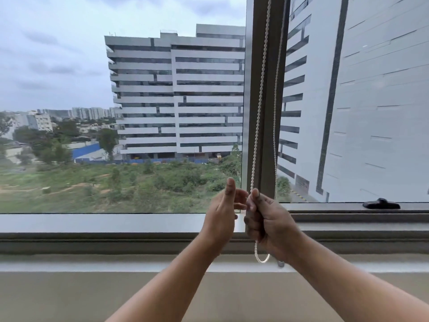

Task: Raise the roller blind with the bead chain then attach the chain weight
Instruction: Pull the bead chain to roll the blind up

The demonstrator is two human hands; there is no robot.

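Bead chain [259, 117]: white, hanging in two strands down the front of the grey window mullion [267, 89], which stands between the two panes. Your right hand [267, 223] has its grip closed around the chain just above the sill [116, 223], thumb up and pressed on the front strand. Below that fist the chain emerges as a short loop [261, 255], hanging free in front of the lower frame. A small metal piece [281, 263] shows just beside the loop, under your right wrist; whether it is the chain weight cannot be told. Your left hand [222, 212] sits just beside the right, grip open, fingers loosely curled and thumb raised, holding nothing. A black window handle [381, 204] lies on the right-hand frame, well apart from both hands.
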